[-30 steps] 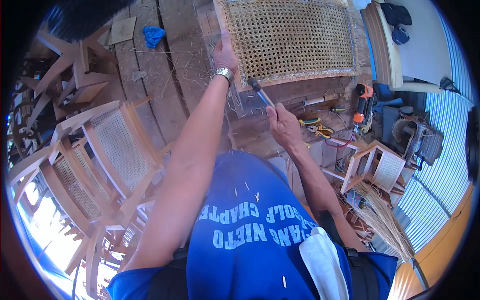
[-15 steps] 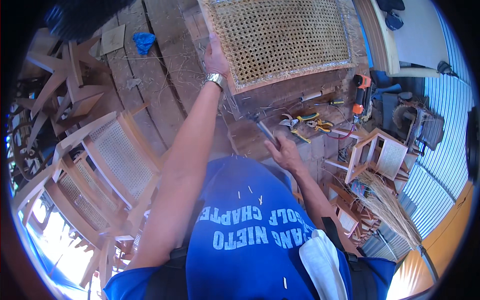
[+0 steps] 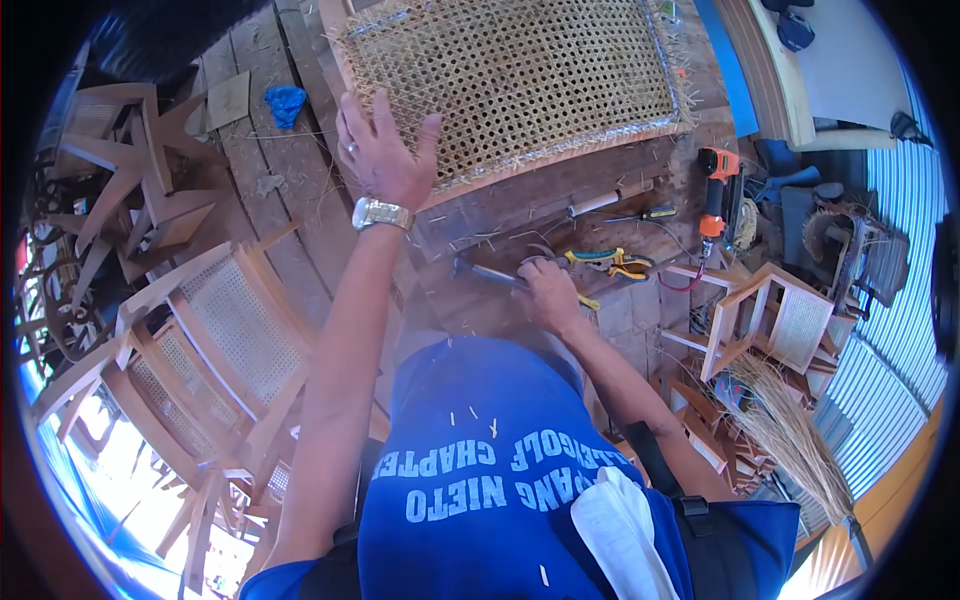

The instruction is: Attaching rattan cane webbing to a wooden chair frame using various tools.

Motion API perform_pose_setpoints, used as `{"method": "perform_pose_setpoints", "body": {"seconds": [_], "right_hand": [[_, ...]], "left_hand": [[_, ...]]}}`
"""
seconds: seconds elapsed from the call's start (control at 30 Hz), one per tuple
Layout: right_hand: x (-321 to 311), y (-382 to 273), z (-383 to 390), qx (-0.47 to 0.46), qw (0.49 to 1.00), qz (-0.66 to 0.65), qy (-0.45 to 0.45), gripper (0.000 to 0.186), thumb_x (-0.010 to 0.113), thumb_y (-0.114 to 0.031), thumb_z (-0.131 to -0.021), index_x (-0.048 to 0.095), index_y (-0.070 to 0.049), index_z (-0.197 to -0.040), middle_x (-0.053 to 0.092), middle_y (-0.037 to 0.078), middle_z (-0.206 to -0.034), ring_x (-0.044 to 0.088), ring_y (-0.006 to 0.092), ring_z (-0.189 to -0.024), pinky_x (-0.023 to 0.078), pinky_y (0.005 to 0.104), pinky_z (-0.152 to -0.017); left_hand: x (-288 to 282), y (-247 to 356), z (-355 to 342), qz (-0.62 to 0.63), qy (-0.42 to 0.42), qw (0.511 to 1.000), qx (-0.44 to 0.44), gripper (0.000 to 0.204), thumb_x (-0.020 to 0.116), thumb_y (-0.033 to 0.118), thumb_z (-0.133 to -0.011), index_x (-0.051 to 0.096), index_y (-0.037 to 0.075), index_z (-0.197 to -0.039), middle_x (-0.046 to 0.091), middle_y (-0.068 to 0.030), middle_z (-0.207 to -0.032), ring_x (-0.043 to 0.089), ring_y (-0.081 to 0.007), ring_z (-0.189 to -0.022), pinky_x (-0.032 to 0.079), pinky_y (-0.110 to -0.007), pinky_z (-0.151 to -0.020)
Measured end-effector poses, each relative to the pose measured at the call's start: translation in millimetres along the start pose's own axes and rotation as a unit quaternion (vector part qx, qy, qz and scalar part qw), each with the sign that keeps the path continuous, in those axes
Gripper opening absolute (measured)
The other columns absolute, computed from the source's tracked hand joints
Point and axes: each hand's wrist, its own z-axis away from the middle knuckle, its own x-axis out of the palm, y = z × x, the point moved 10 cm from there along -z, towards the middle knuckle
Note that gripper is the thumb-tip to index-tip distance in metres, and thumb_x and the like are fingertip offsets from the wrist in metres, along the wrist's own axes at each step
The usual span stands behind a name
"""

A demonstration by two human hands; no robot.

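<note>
A woven cane panel in a wooden frame (image 3: 520, 85) lies on the workbench in front of me, with frayed cane ends along its edges. My left hand (image 3: 388, 155) rests open over the panel's near left corner, fingers spread; a metal watch is on that wrist. Close to the bench's near edge, my right hand (image 3: 548, 296) is closed around a hammer (image 3: 492, 274), whose head points left. Pliers with yellow-green grips (image 3: 600, 258) lie just beyond the right hand, partly hidden by it.
An orange nail gun (image 3: 716, 195) stands at the bench's right side, with a red hose. A screwdriver (image 3: 645, 214) and a white-and-brown stick (image 3: 600, 202) lie nearer. Chair frames with cane (image 3: 240, 320) stand left; a smaller one (image 3: 780, 310) and a straw bundle (image 3: 790, 435) are right.
My left hand has gone from gripping the panel's left edge to lying spread on its corner. The hammer in my right hand has come down toward the bench and now points more to the left.
</note>
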Motion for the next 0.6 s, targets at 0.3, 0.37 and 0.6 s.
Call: {"method": "perform_pose_setpoints", "body": {"seconds": [0.3, 0.37, 0.6], "right_hand": [[15.4, -1.0, 0.2, 0.049, 0.959, -0.098, -0.26, 0.036, 0.055, -0.035, -0.098, 0.053, -0.001, -0.108, 0.067, 0.026, -0.089, 0.066, 0.0488, -0.083, 0.051, 0.0567, -0.079], [2.2, 0.7, -4.0, 0.037, 0.956, -0.106, -0.27, 0.036, 0.054, -0.035, -0.099, 0.052, -0.001, -0.109, 0.066, 0.028, -0.087, 0.065, 0.0497, -0.084, 0.05, 0.0562, -0.077], [-75.3, -6.0, 12.1, 0.022, 0.963, -0.225, -0.144, 0.023, 0.058, -0.024, -0.1, 0.049, -0.003, -0.103, 0.061, 0.019, -0.077, 0.061, 0.0403, -0.071, 0.048, 0.0446, -0.068]], "left_hand": [[45.0, -75.7, 23.8, 0.265, -0.012, 0.897, -0.353, 0.089, 0.055, 0.067, -0.091, 0.047, -0.006, -0.142, 0.052, -0.03, -0.139, 0.052, -0.0417, -0.128, 0.04, -0.045, -0.108], [61.5, -84.2, 38.8, 0.307, -0.059, 0.836, -0.45, 0.085, 0.046, 0.073, -0.092, 0.065, -0.003, -0.124, 0.069, -0.0275, -0.116, 0.065, -0.0387, -0.111, 0.048, -0.044, -0.098], [53.9, -87.0, 35.4, 0.183, -0.102, 0.865, -0.455, 0.091, 0.037, 0.079, -0.091, 0.073, -0.003, -0.107, 0.071, -0.0294, -0.101, 0.066, -0.0444, -0.106, 0.049, -0.047, -0.093]]}}
